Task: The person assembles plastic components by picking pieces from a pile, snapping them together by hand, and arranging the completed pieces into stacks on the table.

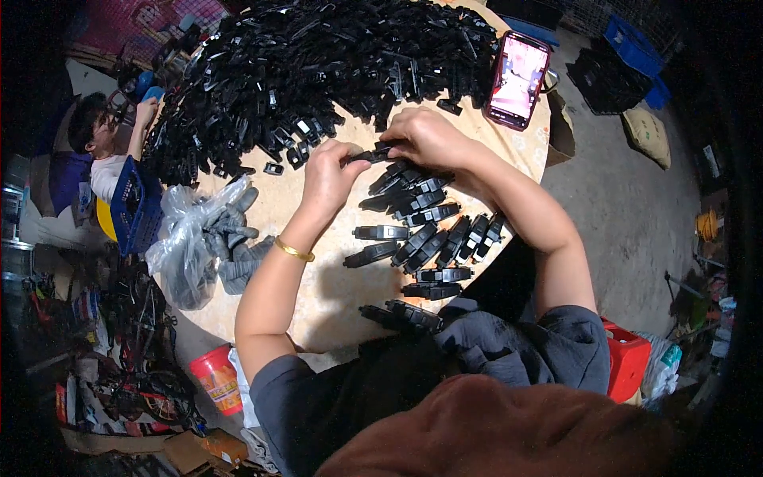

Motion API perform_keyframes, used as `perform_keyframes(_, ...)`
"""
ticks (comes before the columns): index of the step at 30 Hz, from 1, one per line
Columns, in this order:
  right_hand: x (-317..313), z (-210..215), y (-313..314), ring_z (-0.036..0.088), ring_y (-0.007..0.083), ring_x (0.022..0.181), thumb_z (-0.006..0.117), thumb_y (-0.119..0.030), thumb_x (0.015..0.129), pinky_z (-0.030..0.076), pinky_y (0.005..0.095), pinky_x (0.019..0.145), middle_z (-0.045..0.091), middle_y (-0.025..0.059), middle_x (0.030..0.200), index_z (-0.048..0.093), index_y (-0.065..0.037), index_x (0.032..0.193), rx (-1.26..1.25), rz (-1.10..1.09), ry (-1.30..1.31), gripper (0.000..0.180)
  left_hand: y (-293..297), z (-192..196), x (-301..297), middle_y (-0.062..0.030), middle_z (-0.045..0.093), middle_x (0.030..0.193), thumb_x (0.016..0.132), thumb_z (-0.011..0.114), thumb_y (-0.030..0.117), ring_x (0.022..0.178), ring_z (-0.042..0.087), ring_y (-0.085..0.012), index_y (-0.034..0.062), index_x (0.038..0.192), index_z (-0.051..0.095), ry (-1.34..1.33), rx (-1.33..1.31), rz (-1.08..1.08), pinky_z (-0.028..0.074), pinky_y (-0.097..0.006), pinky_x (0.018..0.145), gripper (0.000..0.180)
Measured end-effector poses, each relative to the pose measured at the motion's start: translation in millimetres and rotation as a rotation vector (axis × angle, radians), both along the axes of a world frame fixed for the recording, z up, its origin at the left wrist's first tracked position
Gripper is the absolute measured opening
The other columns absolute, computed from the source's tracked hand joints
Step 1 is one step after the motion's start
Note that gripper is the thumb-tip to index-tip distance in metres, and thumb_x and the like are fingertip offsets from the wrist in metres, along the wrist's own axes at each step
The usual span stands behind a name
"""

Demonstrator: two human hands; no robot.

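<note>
Centrally, black plastic part (377,157) held over round table (306,318), between both hands. One end pinched between thumb and fingers of left hand (328,171); other end clamped likewise by right hand (425,139). Similar black parts (425,242) laid in clusters nearer torso. Large heap of black pieces (318,60) spread across far side; lit phone (519,79) placed right of heap. Clear plastic bag (187,254) set left of left forearm. Red bucket (214,380) seen beyond table edge.
</note>
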State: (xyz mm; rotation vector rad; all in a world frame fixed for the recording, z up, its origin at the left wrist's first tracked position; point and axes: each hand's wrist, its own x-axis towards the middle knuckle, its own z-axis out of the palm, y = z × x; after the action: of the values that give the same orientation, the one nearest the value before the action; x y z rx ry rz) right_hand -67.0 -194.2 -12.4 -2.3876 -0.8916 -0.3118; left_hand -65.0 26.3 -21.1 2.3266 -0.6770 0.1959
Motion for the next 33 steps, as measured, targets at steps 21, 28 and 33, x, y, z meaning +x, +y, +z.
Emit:
perform_keyframes(21,-2.2,0.3,1.8,0.056,0.0284,0.087,0.074,-0.021,0.071,0.046,0.039,0.077,0.062,0.0087,0.083,0.069,-0.005,0.091,-0.078,0.013,-0.142,0.026,0.2,0.5,2.0,-0.01,0.058,0.072,0.07,0.077,0.009,0.065,0.057,-0.0215,0.0,0.084,0.07,-0.053,0.035,-0.05,0.045,-0.032,0.059,0.019)
perform_keyframes(28,-1.1,6.5,-12.2,0.055,0.0269,0.086,0.076,-0.019,0.068,0.045,0.0384,0.076,0.061,0.007,0.083,0.069,-0.005,0.09,-0.216,-0.01,-0.096,0.027,-0.2,0.9,1.8,-0.01,0.057,0.072,0.07,0.077,0.011,0.065,0.056,-0.0226,-0.0003,0.084,0.07,-0.055,0.043,-0.049,0.045,-0.032,0.059,0.019)
perform_keyframes(33,3.7,7.1,-12.7,0.055,0.028,0.086,0.076,-0.02,0.066,0.046,0.0389,0.075,0.06,0.0078,0.082,0.069,-0.005,0.089,-0.183,0.036,-0.059,0.028,-1.8,-3.2,3.6,-0.0099,0.057,0.072,0.07,0.077,0.011,0.064,0.056,-0.0219,-0.0005,0.083,0.069,-0.065,0.029,-0.063,0.045,-0.032,0.059,0.019)
